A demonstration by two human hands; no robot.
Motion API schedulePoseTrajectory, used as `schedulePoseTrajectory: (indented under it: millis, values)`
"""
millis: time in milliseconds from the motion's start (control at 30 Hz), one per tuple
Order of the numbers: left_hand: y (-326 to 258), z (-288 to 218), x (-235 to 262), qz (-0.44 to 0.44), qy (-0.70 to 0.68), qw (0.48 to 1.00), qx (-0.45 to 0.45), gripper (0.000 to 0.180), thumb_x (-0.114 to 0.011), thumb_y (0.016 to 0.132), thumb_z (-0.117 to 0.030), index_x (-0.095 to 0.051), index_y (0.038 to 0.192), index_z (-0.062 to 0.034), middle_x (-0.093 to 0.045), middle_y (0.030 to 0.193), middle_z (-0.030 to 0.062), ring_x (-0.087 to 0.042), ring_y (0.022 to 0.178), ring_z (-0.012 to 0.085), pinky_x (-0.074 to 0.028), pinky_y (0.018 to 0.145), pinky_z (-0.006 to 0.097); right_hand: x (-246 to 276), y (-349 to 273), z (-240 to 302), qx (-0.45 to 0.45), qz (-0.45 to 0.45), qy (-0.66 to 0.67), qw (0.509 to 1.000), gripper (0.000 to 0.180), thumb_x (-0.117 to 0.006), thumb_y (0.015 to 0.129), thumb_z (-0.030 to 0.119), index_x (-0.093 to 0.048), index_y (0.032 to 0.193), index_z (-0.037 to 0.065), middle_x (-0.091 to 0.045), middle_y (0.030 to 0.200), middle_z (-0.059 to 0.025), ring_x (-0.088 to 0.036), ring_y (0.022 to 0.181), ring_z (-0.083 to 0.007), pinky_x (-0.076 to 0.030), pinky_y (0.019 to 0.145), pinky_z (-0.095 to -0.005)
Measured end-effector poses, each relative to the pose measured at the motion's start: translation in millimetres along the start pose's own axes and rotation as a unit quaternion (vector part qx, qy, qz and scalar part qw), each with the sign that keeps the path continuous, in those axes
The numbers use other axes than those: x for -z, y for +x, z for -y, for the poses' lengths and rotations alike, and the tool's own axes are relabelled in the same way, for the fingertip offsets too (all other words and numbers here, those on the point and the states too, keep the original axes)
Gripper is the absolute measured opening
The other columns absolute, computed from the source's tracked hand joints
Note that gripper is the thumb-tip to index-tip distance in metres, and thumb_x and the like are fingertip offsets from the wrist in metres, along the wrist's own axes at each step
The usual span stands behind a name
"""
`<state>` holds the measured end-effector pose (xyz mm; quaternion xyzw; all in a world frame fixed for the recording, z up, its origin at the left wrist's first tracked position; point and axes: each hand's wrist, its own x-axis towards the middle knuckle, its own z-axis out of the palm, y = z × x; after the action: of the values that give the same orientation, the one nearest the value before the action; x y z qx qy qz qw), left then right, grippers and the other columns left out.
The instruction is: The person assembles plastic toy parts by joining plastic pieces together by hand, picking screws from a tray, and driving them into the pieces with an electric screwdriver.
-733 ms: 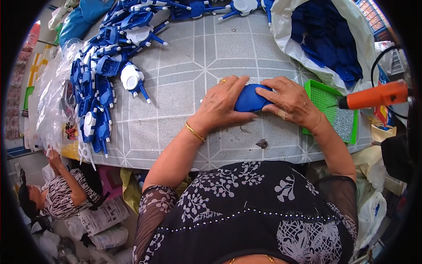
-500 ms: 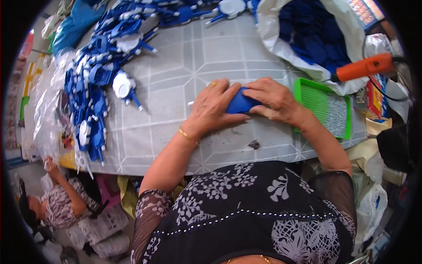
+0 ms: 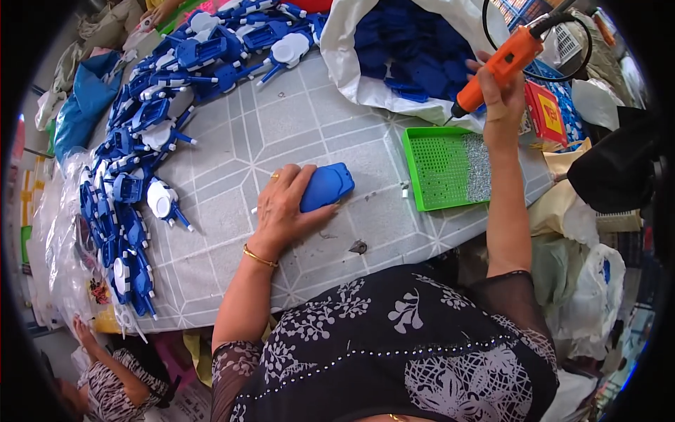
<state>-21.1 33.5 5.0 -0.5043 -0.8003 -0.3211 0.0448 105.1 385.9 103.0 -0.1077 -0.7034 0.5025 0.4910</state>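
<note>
My left hand [image 3: 285,207] presses down on a blue plastic casing [image 3: 328,186] that lies on the grey patterned table [image 3: 295,126]. My right hand [image 3: 500,98] is raised over the table's right side and grips an orange electric screwdriver [image 3: 503,63], its tip pointing down toward a green tray [image 3: 436,169]. The tray holds a heap of small silver screws [image 3: 478,165] along its right side. A black cable [image 3: 492,28] runs up from the screwdriver.
A long pile of blue and white plastic parts [image 3: 140,148] curves along the table's left and far side. A white bag [image 3: 394,49] of blue parts sits at the back. Another person [image 3: 112,380] crouches at lower left. Bags [image 3: 583,295] crowd the right.
My right hand has left the blue casing and lifted the orange screwdriver from the right. The left hand stays on the casing. The view has shifted.
</note>
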Motion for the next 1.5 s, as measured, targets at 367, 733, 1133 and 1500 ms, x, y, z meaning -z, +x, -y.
schedulePoseTrajectory:
  millis: [367,733,1133,1500]
  values:
    - [-5,3,-1,0.021,0.011,1.000,0.014,0.072,-0.090,0.070,-0.037,-0.065,0.131,-0.0073,-0.065,0.115,0.0128,-0.066,0.105,0.0371,-0.053,0.093,0.046,-37,-43,0,-0.096,0.015,0.049,0.994,0.030,-0.079,0.090,0.006,-0.059,0.112,0.004,-0.060,0.080,-0.0017,-0.061,0.060,-0.0126,-0.053,0.061,-0.0299]
    - [-5,5,-4,0.010,0.013,1.000,0.007,0.074,-0.092,0.068,-0.038,-0.066,0.130,-0.0079,-0.066,0.115,0.0115,-0.066,0.103,0.0349,-0.054,0.089,0.045,-40,-59,-12,-0.140,0.030,0.111,0.983,0.021,-0.081,0.092,0.017,-0.063,0.090,0.007,-0.062,0.066,-0.0003,-0.061,0.057,-0.0102,-0.048,0.055,-0.0245]
    - [-3,8,-5,0.008,0.002,1.000,0.003,0.073,-0.094,0.067,-0.037,-0.067,0.128,-0.0066,-0.066,0.113,0.0128,-0.065,0.102,0.0343,-0.054,0.089,0.044,-37,-65,-15,-0.124,0.034,0.123,0.984,0.018,-0.079,0.092,0.012,-0.062,0.091,0.006,-0.061,0.067,-0.0010,-0.060,0.057,-0.0101,-0.048,0.056,-0.0250]
    - [-3,5,-3,0.006,0.007,1.000,-0.002,0.075,-0.094,0.066,-0.039,-0.067,0.128,-0.0073,-0.065,0.112,0.0115,-0.065,0.099,0.0333,-0.054,0.085,0.043,-34,-52,-4,-0.109,0.012,0.185,0.977,0.020,-0.078,0.090,0.008,-0.058,0.091,0.006,-0.059,0.064,-0.0016,-0.060,0.053,-0.0122,-0.052,0.058,-0.0283]
